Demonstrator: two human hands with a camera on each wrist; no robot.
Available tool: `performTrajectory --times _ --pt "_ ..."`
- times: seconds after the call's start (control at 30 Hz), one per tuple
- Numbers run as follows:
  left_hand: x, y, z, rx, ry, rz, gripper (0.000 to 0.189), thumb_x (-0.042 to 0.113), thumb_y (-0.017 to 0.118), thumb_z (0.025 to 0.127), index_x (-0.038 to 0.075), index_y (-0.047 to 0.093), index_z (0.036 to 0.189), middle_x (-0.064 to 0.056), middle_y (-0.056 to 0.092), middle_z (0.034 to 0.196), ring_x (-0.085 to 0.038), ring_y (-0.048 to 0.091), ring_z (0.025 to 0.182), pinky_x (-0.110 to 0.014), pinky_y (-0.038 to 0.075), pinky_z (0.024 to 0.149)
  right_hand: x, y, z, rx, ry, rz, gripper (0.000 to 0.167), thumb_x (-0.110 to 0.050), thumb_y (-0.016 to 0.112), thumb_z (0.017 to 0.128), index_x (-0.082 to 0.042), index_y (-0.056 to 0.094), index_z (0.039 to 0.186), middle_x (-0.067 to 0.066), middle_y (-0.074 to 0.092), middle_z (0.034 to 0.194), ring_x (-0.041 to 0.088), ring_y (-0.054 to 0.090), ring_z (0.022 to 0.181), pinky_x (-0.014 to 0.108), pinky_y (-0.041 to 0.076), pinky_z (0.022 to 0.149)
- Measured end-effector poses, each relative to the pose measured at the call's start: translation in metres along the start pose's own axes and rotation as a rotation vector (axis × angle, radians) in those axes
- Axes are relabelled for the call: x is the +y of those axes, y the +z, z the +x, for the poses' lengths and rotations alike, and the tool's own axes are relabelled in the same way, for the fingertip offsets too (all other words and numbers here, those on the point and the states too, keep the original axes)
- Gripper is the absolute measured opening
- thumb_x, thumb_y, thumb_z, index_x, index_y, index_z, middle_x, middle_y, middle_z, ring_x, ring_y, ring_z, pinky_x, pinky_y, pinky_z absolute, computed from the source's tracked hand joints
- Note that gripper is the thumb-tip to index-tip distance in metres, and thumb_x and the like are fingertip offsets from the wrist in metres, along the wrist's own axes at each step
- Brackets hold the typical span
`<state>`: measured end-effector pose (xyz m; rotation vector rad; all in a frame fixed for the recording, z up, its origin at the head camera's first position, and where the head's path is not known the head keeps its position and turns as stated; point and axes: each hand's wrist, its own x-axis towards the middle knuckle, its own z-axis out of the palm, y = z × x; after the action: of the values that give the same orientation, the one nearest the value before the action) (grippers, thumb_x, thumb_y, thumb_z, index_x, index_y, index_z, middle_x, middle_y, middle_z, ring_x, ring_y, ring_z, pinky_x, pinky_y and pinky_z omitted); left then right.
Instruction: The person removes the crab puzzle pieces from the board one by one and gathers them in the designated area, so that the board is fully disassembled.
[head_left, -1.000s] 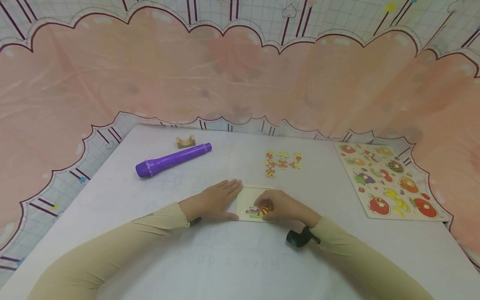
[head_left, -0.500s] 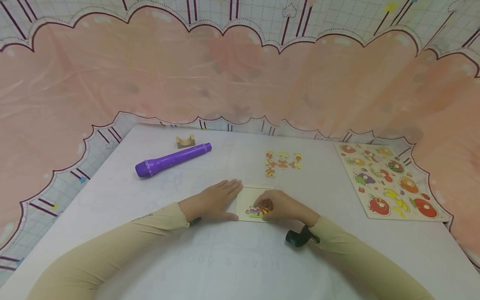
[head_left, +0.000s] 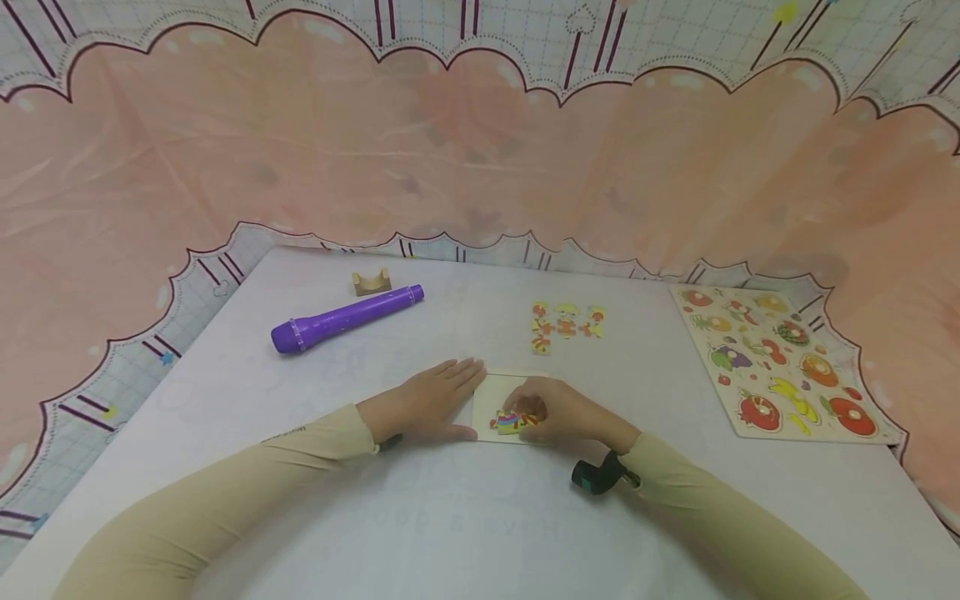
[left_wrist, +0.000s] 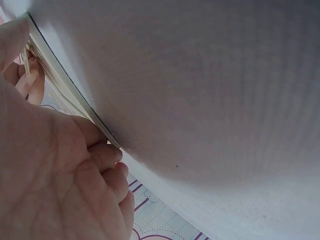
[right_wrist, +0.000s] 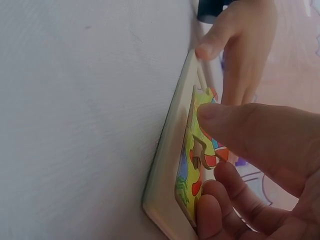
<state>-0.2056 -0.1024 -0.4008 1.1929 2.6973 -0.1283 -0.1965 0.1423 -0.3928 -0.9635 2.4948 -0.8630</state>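
Note:
A small pale wooden puzzle tray (head_left: 491, 392) lies on the table between the hands. My left hand (head_left: 423, 402) rests along its left edge, fingers straight and thumb stretched to the near corner (right_wrist: 195, 52). With thumb and fingers, my right hand (head_left: 562, 412) pinches a jigsaw piece (head_left: 510, 422) with rainbow stripes over the tray's near side. In the right wrist view, the thumb presses this yellow-green piece (right_wrist: 202, 122), which tilts beside a second jigsaw piece (right_wrist: 185, 185) with green, blue and red print in the tray. The right fingers hide part of both pieces.
Several loose jigsaw pieces (head_left: 566, 325) lie beyond the tray. Back left are a purple toy microphone (head_left: 348, 319) and a notched wooden block (head_left: 371, 283). A fruit puzzle board (head_left: 783, 367) lies at the right. A patterned curtain (head_left: 480, 150) borders the white table (head_left: 465, 517).
My right hand has shifted slightly left, and the pinched jigsaw piece has moved and tilted with it. The left hand stays in place on the tray's edge.

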Motion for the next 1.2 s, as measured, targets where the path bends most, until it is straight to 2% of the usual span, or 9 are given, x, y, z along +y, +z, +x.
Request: performTrajectory --times 0.4,0.8,0.97,1.2 --pt "0.000 0.000 -0.001 0.013 0.008 -0.003 0.089 0.063 0.042 0.090 0.001 0.018 0.149 -0.014 0.017 0.157 -0.027 0.016 0.146 -0.039 0.016 0.121 -0.005 0.003 0.002 0.027 -0.003 -0.041 0.028 -0.005 0.072 0.078 -0.008 0.067 0.106 0.003 0.060 0.093 0.010 0.048 0.078 0.017 0.045 0.067" --pt "-0.002 0.002 0.001 0.005 0.010 0.001 0.090 0.063 0.043 0.090 0.001 0.017 0.149 -0.014 0.016 0.157 -0.026 0.015 0.146 -0.038 0.015 0.121 0.004 0.003 0.000 0.079 -0.001 -0.015 0.028 -0.013 0.076 0.078 -0.008 0.066 0.104 0.003 0.066 0.096 0.009 0.057 0.082 0.017 0.049 0.069" --pt "-0.002 0.003 0.001 0.012 0.011 0.005 0.090 0.063 0.043 0.090 0.001 0.018 0.149 -0.014 0.017 0.157 -0.027 0.016 0.146 -0.039 0.016 0.121 0.011 -0.006 -0.007 0.125 0.006 0.007 0.028 -0.012 0.076 0.076 -0.008 0.068 0.103 0.002 0.066 0.092 0.010 0.056 0.082 0.020 0.050 0.071" --pt "-0.001 0.001 0.001 0.005 0.009 0.000 0.090 0.063 0.044 0.090 0.001 0.018 0.149 -0.014 0.016 0.157 -0.026 0.016 0.146 -0.039 0.016 0.121 0.025 -0.028 -0.018 0.208 0.040 -0.040 0.028 -0.010 0.077 0.075 -0.004 0.069 0.102 0.004 0.065 0.088 0.013 0.056 0.081 0.024 0.052 0.071"
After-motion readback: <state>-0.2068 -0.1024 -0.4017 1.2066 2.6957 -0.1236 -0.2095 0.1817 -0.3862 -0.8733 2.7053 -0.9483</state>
